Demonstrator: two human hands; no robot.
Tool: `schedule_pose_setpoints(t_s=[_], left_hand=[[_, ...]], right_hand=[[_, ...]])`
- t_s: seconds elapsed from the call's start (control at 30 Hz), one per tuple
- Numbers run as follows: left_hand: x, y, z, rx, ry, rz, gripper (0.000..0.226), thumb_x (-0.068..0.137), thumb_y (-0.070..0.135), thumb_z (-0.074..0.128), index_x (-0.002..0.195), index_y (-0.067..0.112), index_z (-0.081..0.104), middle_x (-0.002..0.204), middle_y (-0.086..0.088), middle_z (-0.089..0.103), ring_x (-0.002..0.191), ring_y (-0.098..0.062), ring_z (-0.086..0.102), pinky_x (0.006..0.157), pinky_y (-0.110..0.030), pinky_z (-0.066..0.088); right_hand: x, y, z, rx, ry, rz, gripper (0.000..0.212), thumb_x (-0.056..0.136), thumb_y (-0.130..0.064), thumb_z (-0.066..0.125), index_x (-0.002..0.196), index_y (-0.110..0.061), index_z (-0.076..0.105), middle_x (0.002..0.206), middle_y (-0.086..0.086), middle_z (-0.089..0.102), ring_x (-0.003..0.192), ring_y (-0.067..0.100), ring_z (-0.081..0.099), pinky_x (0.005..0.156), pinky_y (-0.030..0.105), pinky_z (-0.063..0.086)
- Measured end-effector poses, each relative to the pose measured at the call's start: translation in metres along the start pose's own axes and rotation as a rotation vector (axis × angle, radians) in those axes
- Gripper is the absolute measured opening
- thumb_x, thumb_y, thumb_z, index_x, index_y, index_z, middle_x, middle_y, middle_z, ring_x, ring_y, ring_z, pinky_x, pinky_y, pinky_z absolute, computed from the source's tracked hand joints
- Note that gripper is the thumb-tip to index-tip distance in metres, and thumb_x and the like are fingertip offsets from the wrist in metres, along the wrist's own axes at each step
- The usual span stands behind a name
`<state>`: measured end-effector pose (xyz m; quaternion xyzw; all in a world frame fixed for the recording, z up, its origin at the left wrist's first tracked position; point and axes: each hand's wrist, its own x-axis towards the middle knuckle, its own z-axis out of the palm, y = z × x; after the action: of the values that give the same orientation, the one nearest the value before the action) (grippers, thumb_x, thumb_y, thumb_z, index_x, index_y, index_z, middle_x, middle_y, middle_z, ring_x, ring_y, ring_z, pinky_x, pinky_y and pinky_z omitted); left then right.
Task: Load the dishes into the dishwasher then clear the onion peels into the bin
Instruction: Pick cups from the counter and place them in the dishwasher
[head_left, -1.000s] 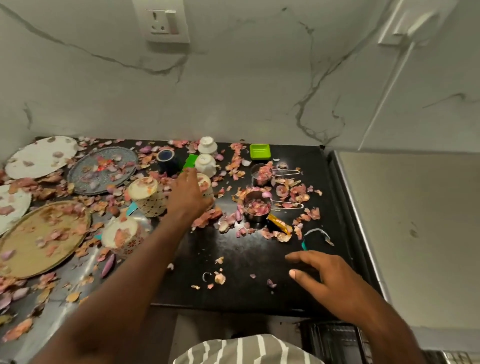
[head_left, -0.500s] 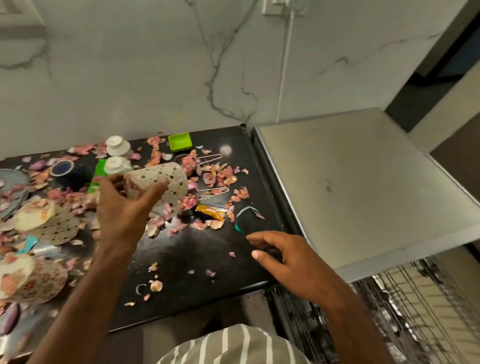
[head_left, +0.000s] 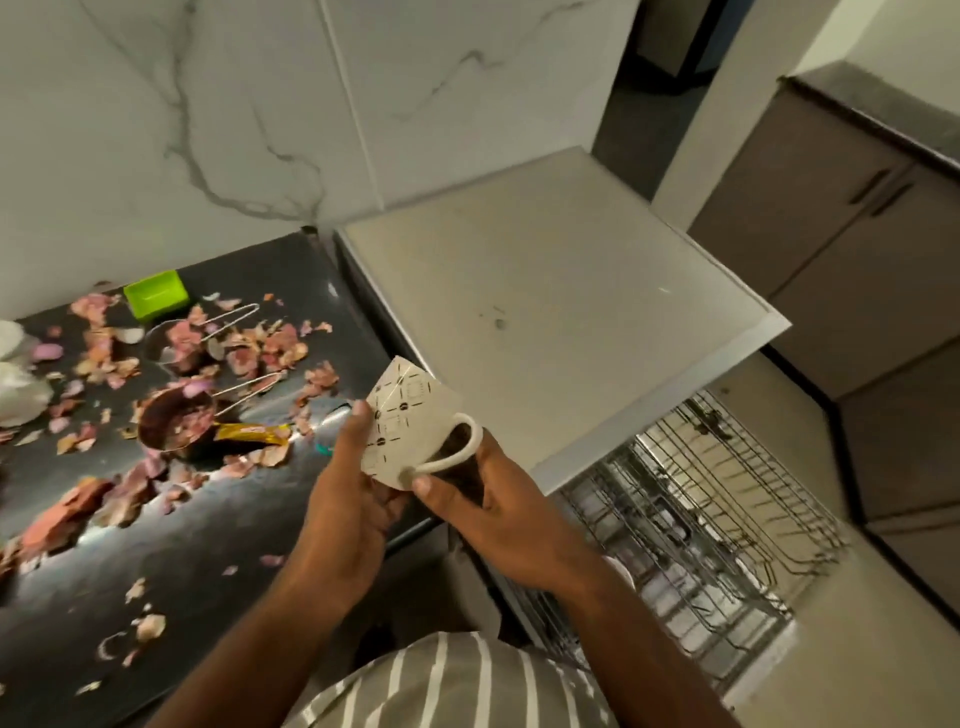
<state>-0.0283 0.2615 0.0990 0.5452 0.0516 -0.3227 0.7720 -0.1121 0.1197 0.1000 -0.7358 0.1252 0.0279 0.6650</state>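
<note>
The black bench (head_left: 218, 545) at 9 o'clock is covered in onion peels (head_left: 270, 353). The dishwasher rack (head_left: 717, 519) sits pulled out at 4 o'clock. In the middle, the left hand (head_left: 353, 499) grips the patterned mug (head_left: 410, 415) while the right hand (head_left: 493, 504) holds near its handle. It is best to tip the mug mouth-down, hold tight, and lower it gently between the wires.

The white patterned ceramic mug (head_left: 410, 415), lifted off the black counter (head_left: 218, 545), now sits tilted at its right edge, the left hand (head_left: 353, 499) gripping it and the right hand (head_left: 483, 499) joining at the handle.
</note>
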Motion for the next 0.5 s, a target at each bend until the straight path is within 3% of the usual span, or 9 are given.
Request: schedule_pose_setpoints(t_s=[0.1, 0.23, 0.33, 0.4, 0.43, 0.5], left_hand=[[0.001, -0.013, 0.015, 0.126, -0.064, -0.028, 0.047, 0.102, 0.049, 0.048, 0.133, 0.017, 0.063, 0.122, -0.011, 0.075, 0.114, -0.026, 0.073, 0.091, -0.034, 0.061], [0.003, -0.037, 0.028, 0.282, -0.197, -0.069, 0.051, 0.100, 0.059, 0.057, 0.131, 0.020, 0.065, 0.128, -0.012, 0.072, 0.119, -0.031, 0.069, 0.102, -0.050, 0.051], [0.006, -0.048, 0.037, 0.414, -0.275, -0.118, 0.051, 0.096, 0.063, 0.058, 0.108, 0.016, 0.074, 0.108, -0.015, 0.076, 0.097, -0.030, 0.074, 0.082, -0.040, 0.058], [0.010, -0.056, 0.037, 0.618, -0.310, -0.072, 0.050, 0.092, 0.066, 0.060, 0.090, 0.019, 0.074, 0.090, -0.013, 0.075, 0.074, -0.026, 0.071, 0.063, -0.033, 0.057], [0.012, -0.059, 0.031, 0.807, -0.368, -0.028, 0.045, 0.093, 0.064, 0.060, 0.088, 0.021, 0.073, 0.086, -0.009, 0.074, 0.071, -0.021, 0.070, 0.062, -0.031, 0.057], [0.015, -0.061, 0.017, 1.248, -0.503, 0.064, 0.034, 0.099, 0.058, 0.055, 0.097, 0.028, 0.071, 0.091, 0.005, 0.074, 0.080, -0.007, 0.070, 0.075, -0.029, 0.058]], right_hand=[[-0.003, 0.006, -0.008, 0.102, 0.142, 0.011, 0.056, 0.096, -0.043, 0.072, 0.145, -0.039, 0.046, 0.135, -0.015, 0.066, 0.125, 0.005, 0.063, 0.105, 0.034, 0.055], [-0.008, 0.013, -0.027, 0.350, 0.322, 0.093, 0.043, 0.097, -0.032, 0.073, 0.137, -0.026, 0.058, 0.123, 0.001, 0.074, 0.112, 0.021, 0.073, 0.097, 0.045, 0.060], [-0.017, 0.027, -0.052, 0.517, 0.420, 0.138, 0.041, 0.094, -0.027, 0.075, 0.132, -0.020, 0.061, 0.117, 0.008, 0.076, 0.106, 0.027, 0.075, 0.089, 0.044, 0.062], [-0.027, 0.036, -0.074, 0.574, 0.495, 0.160, 0.055, 0.085, -0.031, 0.082, 0.132, -0.018, 0.057, 0.120, 0.011, 0.074, 0.103, 0.029, 0.076, 0.083, 0.045, 0.063], [-0.032, 0.041, -0.086, 0.593, 0.532, 0.164, 0.060, 0.082, -0.032, 0.082, 0.133, -0.016, 0.054, 0.122, 0.013, 0.072, 0.102, 0.029, 0.076, 0.080, 0.044, 0.063], [-0.046, 0.049, -0.110, 0.595, 0.586, 0.140, 0.060, 0.078, -0.029, 0.076, 0.133, -0.016, 0.053, 0.122, 0.011, 0.073, 0.101, 0.028, 0.076, 0.077, 0.040, 0.063]])
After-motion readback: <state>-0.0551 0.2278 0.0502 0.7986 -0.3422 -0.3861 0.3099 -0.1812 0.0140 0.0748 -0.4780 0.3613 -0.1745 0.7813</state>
